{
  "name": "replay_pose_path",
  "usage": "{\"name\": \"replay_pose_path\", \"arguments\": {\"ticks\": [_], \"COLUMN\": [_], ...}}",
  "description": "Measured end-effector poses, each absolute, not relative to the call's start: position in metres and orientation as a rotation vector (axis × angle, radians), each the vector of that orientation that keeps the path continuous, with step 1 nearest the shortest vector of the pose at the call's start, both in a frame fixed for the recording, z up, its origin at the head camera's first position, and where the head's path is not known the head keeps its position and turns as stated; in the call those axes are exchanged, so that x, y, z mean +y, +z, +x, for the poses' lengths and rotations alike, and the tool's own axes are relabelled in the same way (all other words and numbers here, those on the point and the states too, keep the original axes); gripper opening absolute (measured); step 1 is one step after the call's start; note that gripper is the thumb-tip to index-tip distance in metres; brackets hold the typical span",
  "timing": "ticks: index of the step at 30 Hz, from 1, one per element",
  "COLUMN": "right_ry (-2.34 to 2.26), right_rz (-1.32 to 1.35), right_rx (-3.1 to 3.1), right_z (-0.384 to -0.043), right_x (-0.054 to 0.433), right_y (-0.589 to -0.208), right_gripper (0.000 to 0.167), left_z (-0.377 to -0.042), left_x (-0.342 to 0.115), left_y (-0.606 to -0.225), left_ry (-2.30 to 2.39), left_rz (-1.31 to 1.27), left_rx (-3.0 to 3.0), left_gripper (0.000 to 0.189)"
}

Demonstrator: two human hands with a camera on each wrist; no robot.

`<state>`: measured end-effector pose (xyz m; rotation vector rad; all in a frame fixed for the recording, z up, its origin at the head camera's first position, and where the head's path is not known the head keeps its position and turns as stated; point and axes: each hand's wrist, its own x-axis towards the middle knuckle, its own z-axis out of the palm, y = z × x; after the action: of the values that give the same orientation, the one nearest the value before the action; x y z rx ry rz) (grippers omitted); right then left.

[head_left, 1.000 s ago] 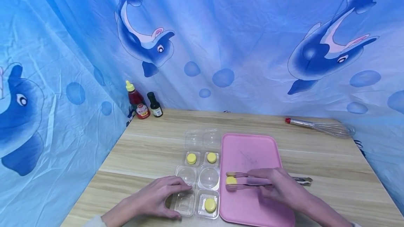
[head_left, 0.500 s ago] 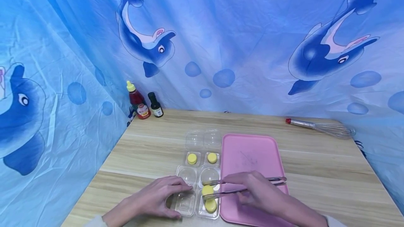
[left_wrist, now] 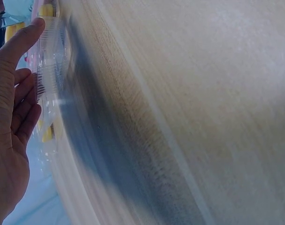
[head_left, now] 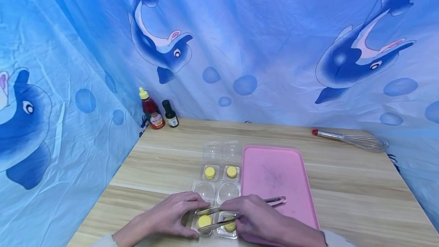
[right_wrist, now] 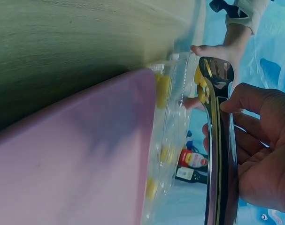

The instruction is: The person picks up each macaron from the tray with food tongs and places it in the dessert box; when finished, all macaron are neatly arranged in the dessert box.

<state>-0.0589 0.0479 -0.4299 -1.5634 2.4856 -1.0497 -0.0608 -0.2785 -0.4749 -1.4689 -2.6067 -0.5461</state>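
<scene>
My right hand [head_left: 257,216] grips metal tongs [right_wrist: 219,154], whose tips hold a yellow macaron [head_left: 204,222] between them. The macaron is over the base of the near-left clear plastic box [head_left: 204,190], its lid folded back flat. Around that box's left side, my left hand [head_left: 173,214] has its thumb at the near edge and fingertips at the hinge side. In the left wrist view the thumb and fingers touch the clear wall. The near-right box [head_left: 228,192] holds another macaron [head_left: 230,225], partly covered by a tong arm.
Two more open boxes stand farther back, each with a macaron [head_left: 210,172]. A pink tray [head_left: 274,170] lies right of the boxes. A red sauce bottle [head_left: 151,111], a dark bottle [head_left: 170,113] and a whisk [head_left: 350,139] are at the table's back edge, before a blue curtain.
My right hand has carried the macaron in the tongs leftward from the pink tray, across the near-right box, to the near-left box. My left hand has stayed in place.
</scene>
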Motion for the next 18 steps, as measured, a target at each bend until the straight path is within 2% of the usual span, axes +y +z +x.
{"name": "replay_pose_path", "arguments": {"ticks": [18], "right_ry": [-0.971], "right_rz": [-1.484], "right_rx": [2.503], "right_z": [-0.062], "right_x": [0.034], "right_y": [-0.436], "right_gripper": [0.070], "left_z": [-0.061], "left_x": [-0.278], "left_y": [-0.474], "left_ry": [-0.561], "left_rz": [-1.497], "left_rx": [-2.589], "left_gripper": [0.076]}}
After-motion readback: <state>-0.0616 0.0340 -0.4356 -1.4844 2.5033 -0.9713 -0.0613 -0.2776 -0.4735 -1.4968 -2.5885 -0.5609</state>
